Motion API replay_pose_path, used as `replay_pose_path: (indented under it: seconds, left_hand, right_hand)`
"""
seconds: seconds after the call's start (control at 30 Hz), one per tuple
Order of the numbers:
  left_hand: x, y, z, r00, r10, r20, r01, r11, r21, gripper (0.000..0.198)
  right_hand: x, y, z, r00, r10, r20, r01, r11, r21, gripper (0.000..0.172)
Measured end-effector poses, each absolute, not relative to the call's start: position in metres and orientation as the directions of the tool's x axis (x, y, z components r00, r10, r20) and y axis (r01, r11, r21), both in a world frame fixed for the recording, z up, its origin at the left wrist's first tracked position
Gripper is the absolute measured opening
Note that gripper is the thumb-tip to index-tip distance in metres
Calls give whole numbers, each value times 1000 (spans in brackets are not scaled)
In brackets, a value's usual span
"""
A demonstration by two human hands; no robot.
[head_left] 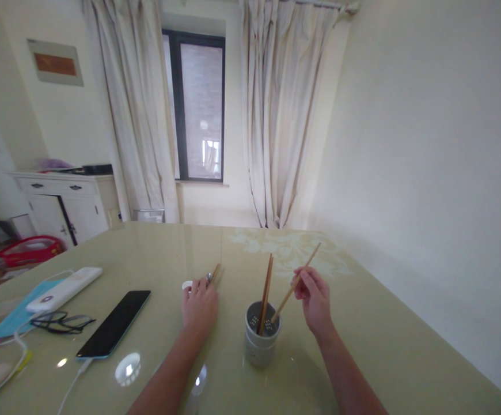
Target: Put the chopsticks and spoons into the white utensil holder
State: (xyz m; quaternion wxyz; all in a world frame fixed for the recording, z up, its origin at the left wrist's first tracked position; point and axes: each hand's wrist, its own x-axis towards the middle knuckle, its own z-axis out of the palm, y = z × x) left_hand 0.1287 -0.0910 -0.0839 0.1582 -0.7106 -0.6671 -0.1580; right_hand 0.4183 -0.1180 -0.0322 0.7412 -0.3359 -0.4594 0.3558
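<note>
Grey perforated holder point(260, 350) stands upright on bench point(384, 351), brown chopsticks point(268, 285) inside. Right hand point(316, 297) pinches a lighter chopstick point(284, 302) in its fingers, lower tip at holder mouth. Left hand point(201, 305) lies by wooden sticks point(216, 271); finger grip unclear.

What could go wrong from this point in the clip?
The slim light-brown wooden chopstick in the right hand slants into the grey cylindrical holder; pushed sideways, it might tip the holder, since neither of the hands steadies it. The left hand partly hides the thin brown sticks beside it, so a careless move could nudge them across the glossy pale-green table.
</note>
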Motion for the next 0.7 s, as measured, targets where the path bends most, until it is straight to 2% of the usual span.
replay_pose_path:
  seconds: [0.1, 0.17, 0.27, 0.4, 0.5, 0.6, 0.7]
  left_hand:
    - [131, -91, -88, 83, 897, 434, 997, -77, -31, 30]
    - [134, -92, -87, 113, 886, 449, 993, -121, -11, 29]
    - [141, -94, -82, 114, 867, 485, 975, -192, 113, 26]
    - [156, -99, -76, 77, 887, 456, 843, -302, 445, 30]
    - [170, -107, -78, 144, 915, 378, 675, -370, 639, 31]
    - [183, -114, -82, 267, 900, 344, 511, -435, 741, 25]
    - [185, -114, -82, 334, 861, 383, 471, -505, 724, 26]
  right_hand:
    - [403, -125, -38, 113, 866, 487, -58, 495, -867, 34]
    - [398, -127, -42, 37, 867, 497, 37, 496, -868, 37]
    - [395, -124, -51, 10, 865, 502, 110, 498, -860, 50]
    - [390, -114, -64, 84, 909, 408, 87, 401, -912, 66]
    - [378, -109, -72, 34, 942, 333, 72, 330, -941, 62]
    - [365, -110, -75, -62, 961, 269, -4, 269, -963, 58]
    - [362, -110, -74, 29, 970, 241, -78, 243, -967, 54]
